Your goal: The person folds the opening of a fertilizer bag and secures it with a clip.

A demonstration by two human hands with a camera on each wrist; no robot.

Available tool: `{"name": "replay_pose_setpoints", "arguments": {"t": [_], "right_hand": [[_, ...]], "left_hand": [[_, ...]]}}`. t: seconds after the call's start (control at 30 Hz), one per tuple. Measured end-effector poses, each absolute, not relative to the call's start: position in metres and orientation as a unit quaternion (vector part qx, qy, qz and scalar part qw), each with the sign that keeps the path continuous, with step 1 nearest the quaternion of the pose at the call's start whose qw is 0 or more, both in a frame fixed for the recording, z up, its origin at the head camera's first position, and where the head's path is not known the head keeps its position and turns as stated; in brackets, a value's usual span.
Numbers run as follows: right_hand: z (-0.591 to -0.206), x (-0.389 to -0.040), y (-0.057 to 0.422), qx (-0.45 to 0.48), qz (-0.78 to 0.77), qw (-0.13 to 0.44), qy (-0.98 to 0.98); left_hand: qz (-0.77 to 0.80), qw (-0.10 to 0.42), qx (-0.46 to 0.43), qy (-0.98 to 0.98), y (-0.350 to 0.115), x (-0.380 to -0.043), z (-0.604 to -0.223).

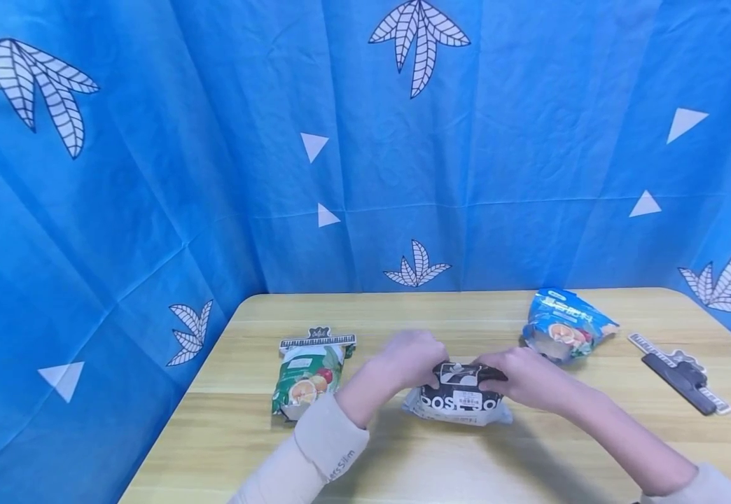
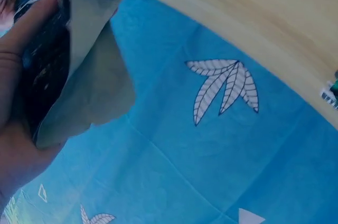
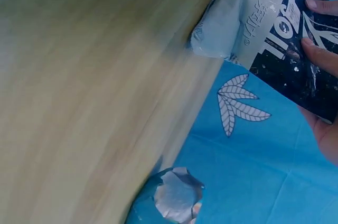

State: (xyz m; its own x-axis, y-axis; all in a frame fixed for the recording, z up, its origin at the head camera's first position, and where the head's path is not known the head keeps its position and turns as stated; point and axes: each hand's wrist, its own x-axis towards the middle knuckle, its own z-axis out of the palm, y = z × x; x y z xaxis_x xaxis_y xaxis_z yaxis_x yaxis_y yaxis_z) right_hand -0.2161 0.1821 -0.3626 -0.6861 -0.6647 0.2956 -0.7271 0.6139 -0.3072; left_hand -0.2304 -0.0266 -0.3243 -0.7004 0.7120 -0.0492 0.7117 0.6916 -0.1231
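A black and pale grey snack bag (image 1: 461,404) with large white lettering stands at the front middle of the table. My left hand (image 1: 411,357) grips its upper left side, and my right hand (image 1: 525,376) holds its upper right side. The bag's top edge looks folded down between the two hands. In the left wrist view, fingers and thumb are curled round the dark side of the bag (image 2: 100,76). From the right wrist, two fingers (image 3: 322,55) lie over the black printed face, with the thumb side behind it.
On the left lies a green fruit-print bag (image 1: 305,381) with a piano-key clip (image 1: 318,339) across its top. A blue bag (image 1: 564,325) sits at the back right. Another piano-key clip (image 1: 680,374), with a black grip, lies at the right. Blue curtain (image 1: 365,140) surrounds the wooden table (image 1: 227,448).
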Motion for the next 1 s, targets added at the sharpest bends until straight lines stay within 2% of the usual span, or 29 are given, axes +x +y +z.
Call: {"name": "replay_pose_setpoints", "arguments": {"t": [0.23,0.7,1.0], "right_hand": [[-0.366,-0.215,0.180,0.394,0.222,0.114,-0.884],[-0.377,-0.217,0.183,0.415,0.217,0.188,-0.863],[-0.380,-0.214,0.179,0.407,0.219,0.199,-0.864]], "left_hand": [[0.037,0.049,-0.380,-0.923,-0.030,-0.228,-0.332],[0.028,0.092,-0.356,-0.929,-0.025,-0.220,-0.339],[0.016,0.066,-0.345,-0.936,-0.027,-0.217,-0.340]]}}
